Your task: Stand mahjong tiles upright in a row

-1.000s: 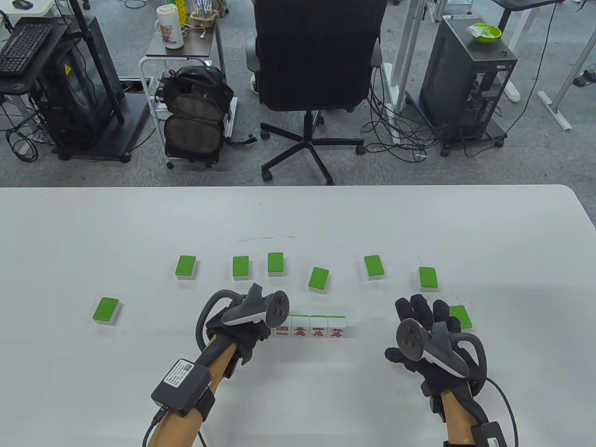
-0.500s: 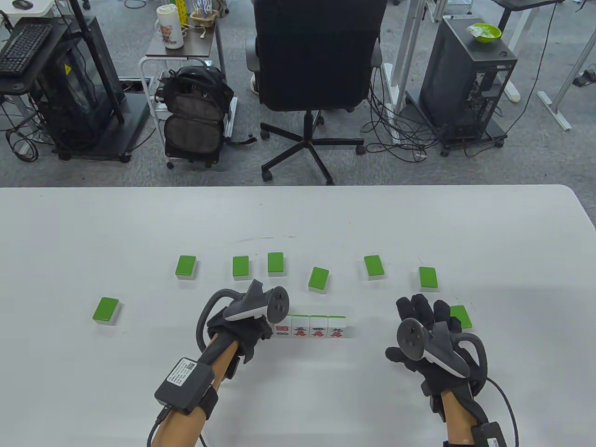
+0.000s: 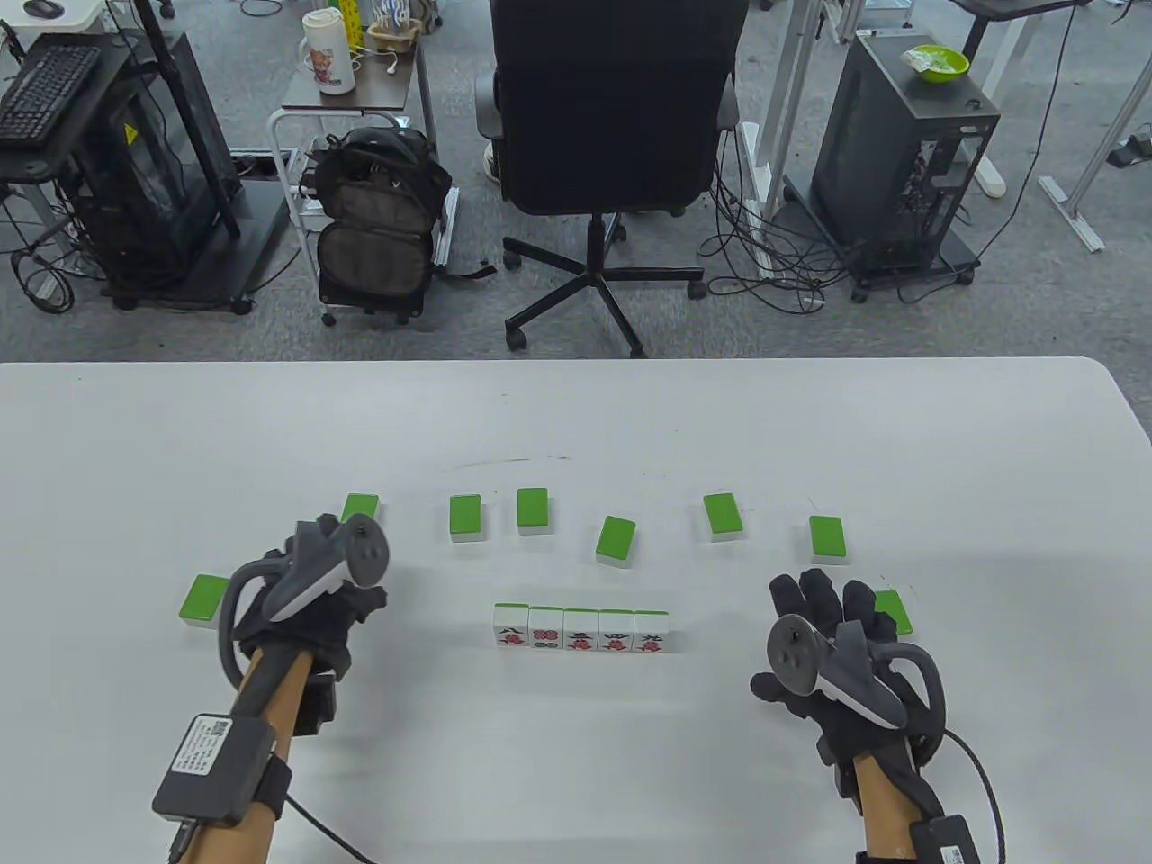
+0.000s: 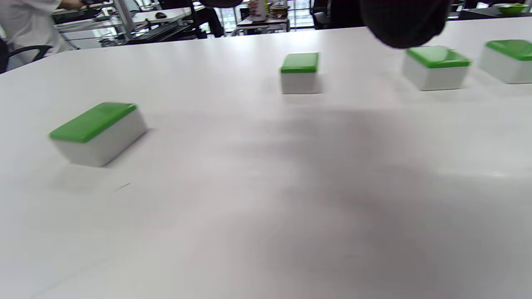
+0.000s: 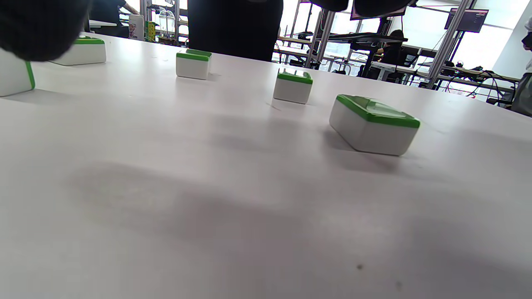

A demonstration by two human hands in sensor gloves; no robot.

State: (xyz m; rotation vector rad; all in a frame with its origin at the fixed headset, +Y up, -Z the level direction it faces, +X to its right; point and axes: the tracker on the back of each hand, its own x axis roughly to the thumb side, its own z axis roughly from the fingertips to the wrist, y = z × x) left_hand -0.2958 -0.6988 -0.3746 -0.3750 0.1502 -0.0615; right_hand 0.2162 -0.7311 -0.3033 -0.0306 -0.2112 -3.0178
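Observation:
Several white mahjong tiles stand upright in a tight row (image 3: 580,628), faces toward me. Several more tiles lie flat, green backs up, in a loose arc behind it. My left hand (image 3: 346,601) is empty and apart from the row, to its left, between a flat tile (image 3: 203,599) and another one (image 3: 358,504) that its tracker partly covers. Both tiles show in the left wrist view (image 4: 97,133) (image 4: 300,72). My right hand (image 3: 814,605) is empty with fingers spread, to the right of the row and next to a flat tile (image 3: 893,612), which also shows in the right wrist view (image 5: 374,128).
Other flat tiles lie behind the row (image 3: 466,517) (image 3: 533,510) (image 3: 616,541) (image 3: 723,517) (image 3: 827,538). The white table (image 3: 576,423) has its far edge well behind them. An office chair (image 3: 612,108) stands beyond that edge.
My left hand has let go at the row's left end and moved left. A further upright tile now shows at that end. My right hand has barely moved.

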